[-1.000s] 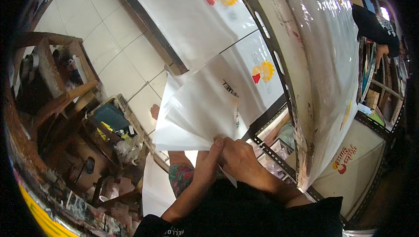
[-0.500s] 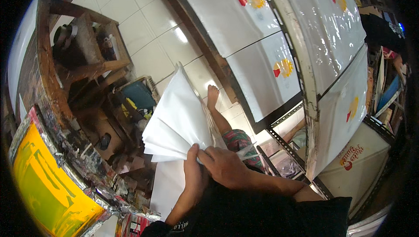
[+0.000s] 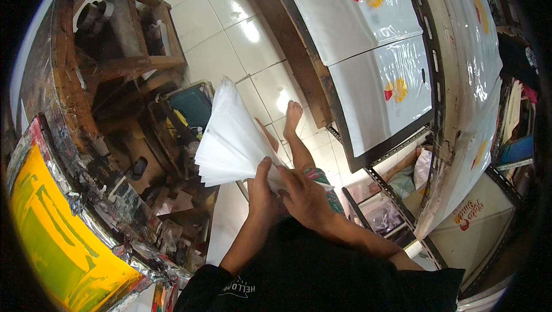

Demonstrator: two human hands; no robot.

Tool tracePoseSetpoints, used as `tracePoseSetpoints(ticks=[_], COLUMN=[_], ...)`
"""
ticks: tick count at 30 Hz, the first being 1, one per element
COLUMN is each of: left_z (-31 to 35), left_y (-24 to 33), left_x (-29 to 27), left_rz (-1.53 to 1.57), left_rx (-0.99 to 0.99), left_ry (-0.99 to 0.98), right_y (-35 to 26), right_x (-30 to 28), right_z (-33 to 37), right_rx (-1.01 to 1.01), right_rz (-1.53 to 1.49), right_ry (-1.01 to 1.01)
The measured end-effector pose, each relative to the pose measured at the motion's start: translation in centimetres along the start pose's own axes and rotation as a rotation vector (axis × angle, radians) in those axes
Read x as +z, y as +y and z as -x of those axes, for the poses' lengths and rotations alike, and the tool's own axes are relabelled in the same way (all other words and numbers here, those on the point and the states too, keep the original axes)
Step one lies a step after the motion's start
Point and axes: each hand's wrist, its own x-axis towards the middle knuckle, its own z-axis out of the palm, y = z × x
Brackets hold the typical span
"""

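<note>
A fanned stack of thin white plastic sheets or bags (image 3: 230, 139) is held in front of me, its leaves spread toward the far left. My left hand (image 3: 261, 188) is closed around the gathered near end, thumb on top. My right hand (image 3: 305, 194) lies against the same end from the right, fingers bent over the sheets. Whether its fingertips pinch a leaf is partly hidden. Both hands are close together, just beyond my dark shirt.
At the left stands a printing screen (image 3: 54, 231) smeared with yellow ink, beside a stained wooden frame table (image 3: 69, 82). Drying racks (image 3: 339, 125) on the right carry white printed sheets (image 3: 374, 76) with red and yellow marks. Pale floor tiles (image 3: 218, 53) lie beyond.
The sheets have swung slightly, and their fan looks narrower and more upright. My right hand has shifted right and turned, with its fingers lying lower along the gathered end. The view has turned a little.
</note>
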Motion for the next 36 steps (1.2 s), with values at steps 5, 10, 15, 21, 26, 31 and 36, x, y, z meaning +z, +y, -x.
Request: tracePoseSetpoints(ticks=[5, 10, 15, 21, 26, 31, 36], left_z=[-0.8, -4.6, -7.6, -9.4, -10.5, -11.8, -13.0], left_y=[0.1, -1.3, -2.4, -3.3, -3.5, -4.1, -4.6], left_x=[0.7, -2.2, -2.9, -5.0, -4.5, -4.9, -4.9], left_rz=[-0.229, -0.526, -0.279, -1.081, -0.389, -0.303, -0.216], left_rx=[0.062, 0.313, 0.103, 0.533, 0.141, 0.253, 0.225], left_ry=[-0.067, -0.113, 0.143, -0.180, -0.004, 0.059, 0.085], right_y=[3.3, 5.0, 21.3, 49.9, 55.8, 57.0, 60.2], right_x=[2.4, -0.5, -8.0, -25.3, -34.6, -37.9, -39.6], right_z=[-0.6, -1.9, -5.8, -7.9, -7.4, -7.9, -5.7], right_rx=[-0.146, -0.169, 0.181, 0.391, 0.633, 0.684, 0.623], right_rz=[0.069, -0.111, -0.189, 0.281, 0.262, -0.045, 0.087], right_ry=[0.000, -0.064, 0.628, 1.457, 1.115, 0.871, 0.877])
